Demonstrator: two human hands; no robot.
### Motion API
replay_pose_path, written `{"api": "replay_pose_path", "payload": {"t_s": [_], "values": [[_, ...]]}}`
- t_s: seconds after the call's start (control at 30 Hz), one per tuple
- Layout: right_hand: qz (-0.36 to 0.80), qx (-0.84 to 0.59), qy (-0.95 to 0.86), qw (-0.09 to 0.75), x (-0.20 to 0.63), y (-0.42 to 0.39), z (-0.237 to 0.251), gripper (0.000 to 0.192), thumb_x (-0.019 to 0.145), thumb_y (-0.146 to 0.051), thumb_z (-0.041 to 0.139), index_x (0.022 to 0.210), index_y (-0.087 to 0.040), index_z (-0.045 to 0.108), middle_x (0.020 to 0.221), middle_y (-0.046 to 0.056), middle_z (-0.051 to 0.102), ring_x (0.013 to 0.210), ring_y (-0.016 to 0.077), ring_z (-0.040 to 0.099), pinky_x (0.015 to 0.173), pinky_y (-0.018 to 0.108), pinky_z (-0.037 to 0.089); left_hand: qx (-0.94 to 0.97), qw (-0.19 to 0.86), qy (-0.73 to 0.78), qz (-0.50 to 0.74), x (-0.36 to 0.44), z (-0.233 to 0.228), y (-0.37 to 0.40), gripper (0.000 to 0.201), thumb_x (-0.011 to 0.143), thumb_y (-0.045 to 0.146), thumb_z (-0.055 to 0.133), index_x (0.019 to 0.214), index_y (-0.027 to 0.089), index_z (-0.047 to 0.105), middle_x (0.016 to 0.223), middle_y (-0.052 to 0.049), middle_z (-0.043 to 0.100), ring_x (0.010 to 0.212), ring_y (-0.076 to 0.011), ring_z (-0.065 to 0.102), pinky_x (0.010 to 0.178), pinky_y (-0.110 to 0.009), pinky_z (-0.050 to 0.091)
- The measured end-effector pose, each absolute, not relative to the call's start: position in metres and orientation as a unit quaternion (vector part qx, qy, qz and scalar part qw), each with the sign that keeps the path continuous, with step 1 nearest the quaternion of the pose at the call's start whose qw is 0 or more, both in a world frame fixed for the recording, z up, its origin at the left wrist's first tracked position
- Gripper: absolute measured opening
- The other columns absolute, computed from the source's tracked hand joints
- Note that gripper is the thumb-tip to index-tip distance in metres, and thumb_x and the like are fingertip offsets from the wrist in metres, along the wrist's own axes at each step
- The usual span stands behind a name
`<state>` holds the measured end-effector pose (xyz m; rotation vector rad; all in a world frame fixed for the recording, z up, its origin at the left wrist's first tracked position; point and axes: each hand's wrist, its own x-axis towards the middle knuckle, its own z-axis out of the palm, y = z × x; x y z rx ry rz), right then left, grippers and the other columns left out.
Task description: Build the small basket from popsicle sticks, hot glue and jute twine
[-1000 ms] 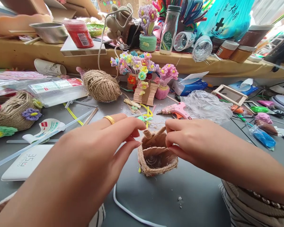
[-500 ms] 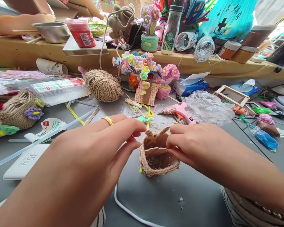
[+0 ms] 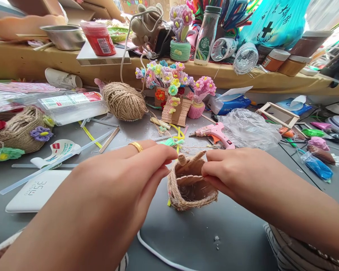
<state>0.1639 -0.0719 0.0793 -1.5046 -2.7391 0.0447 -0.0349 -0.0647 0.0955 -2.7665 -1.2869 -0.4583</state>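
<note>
A small basket (image 3: 192, 205) covered in twine stands between my hands, with a wooden-looking divider inside. Two twine-wrapped stubs rise from its back rim. My left hand (image 3: 141, 165), with a gold ring, is closed in a pinch at the left side of the rim; whatever its fingertips hold is hidden. On the opposite side, my right hand (image 3: 224, 167) pinches the right edge of the basket, its thumb reaching down to the wall. Loose fibres stick out around the opening. Behind the basket lies a pink glue gun (image 3: 213, 132).
A ball of twine (image 3: 124, 101), a pot of yarn flowers (image 3: 171, 77) and crumpled clear plastic (image 3: 248, 130) lie farther back. Glue sticks (image 3: 53, 163) and a white power bank (image 3: 35, 192) are at left. A white cable (image 3: 155, 253) runs in front.
The view has shifted slightly, so everything sits a little farther right. Both hands keep nearly the same pose at the basket.
</note>
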Motion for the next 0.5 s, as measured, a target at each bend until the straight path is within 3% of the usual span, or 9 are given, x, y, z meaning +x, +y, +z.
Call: {"api": "replay_pose_path", "payload": {"t_s": [0.17,0.4,0.5], "values": [[0.045,-0.518,-0.852,-0.052,0.161,-0.072,0.081,0.017,0.063,-0.003,0.063,0.056,-0.017,0.058,0.058,-0.005,0.054,0.046,0.0050,0.040,0.042,0.021,0.017,-0.896,0.047,-0.412,-0.157,-0.038,0.092,-0.064,0.012,0.087,0.026,0.039,0.093,0.027,0.050,0.084,0.007,0.065,0.067,-0.0119,0.061,0.049,-0.022,0.039],[0.062,-0.519,-0.852,-0.034,0.158,-0.069,0.082,0.017,0.064,-0.003,0.062,0.056,-0.017,0.058,0.060,-0.004,0.055,0.048,0.0043,0.041,0.042,0.020,0.018,-0.888,0.057,-0.416,-0.188,-0.043,0.081,-0.061,0.012,0.086,0.031,0.041,0.095,0.031,0.049,0.080,0.009,0.065,0.064,-0.0129,0.060,0.049,-0.024,0.035],[0.053,-0.528,-0.847,-0.047,0.160,-0.070,0.084,0.017,0.064,-0.004,0.062,0.056,-0.018,0.057,0.058,-0.005,0.054,0.047,0.0056,0.042,0.043,0.021,0.018,-0.868,0.015,-0.452,-0.206,-0.046,0.086,-0.056,0.011,0.084,0.029,0.046,0.093,0.032,0.051,0.077,0.008,0.063,0.065,-0.0158,0.059,0.058,-0.027,0.036]]}}
